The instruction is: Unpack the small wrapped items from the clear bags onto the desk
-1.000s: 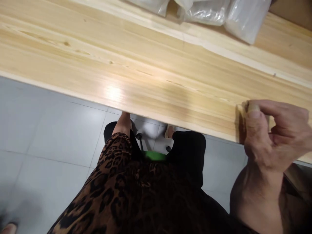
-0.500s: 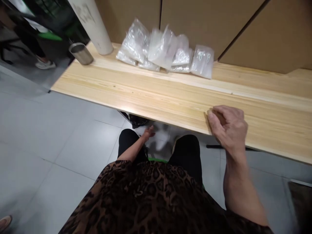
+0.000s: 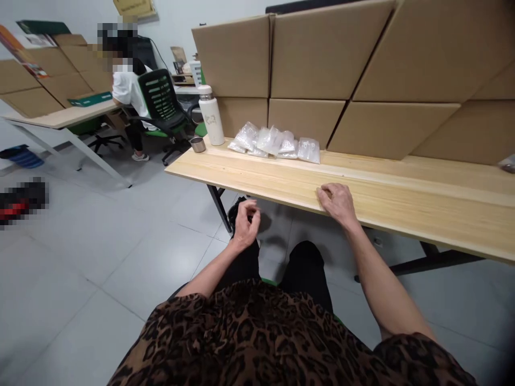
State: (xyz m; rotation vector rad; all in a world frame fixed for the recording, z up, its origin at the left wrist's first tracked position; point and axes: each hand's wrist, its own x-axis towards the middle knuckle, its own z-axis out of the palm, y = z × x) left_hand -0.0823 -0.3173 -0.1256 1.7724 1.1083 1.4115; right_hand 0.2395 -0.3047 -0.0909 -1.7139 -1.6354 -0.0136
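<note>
My right hand [image 3: 337, 202] rests on the front part of the wooden table [image 3: 277, 182], its fingers loosely curled, the thumb apart and nothing visible in it. Above my left thigh, just short of the table's front edge, my left hand [image 3: 246, 224] hangs in the air. Its fingers are bent and apart from the thumb, with no object between them. Several clear plastic bags [image 3: 271, 140] lie in a row at the back of the table; a flat bag [image 3: 309, 150] with small items inside ends the row on the right.
A white bottle [image 3: 213, 120] and a metal cup [image 3: 197, 143] stand at the table's left end. Stacked cardboard boxes [image 3: 309, 56] line its back. Farther left, a person [image 3: 126, 88] sits on a green-and-black chair [image 3: 159, 99] at another desk. A dark bag [image 3: 234, 212] shows under the table.
My view has tilted up, bringing the box stack and the seated person into sight. My left hand has risen from between my knees towards the table edge. The right hand stays on the table.
</note>
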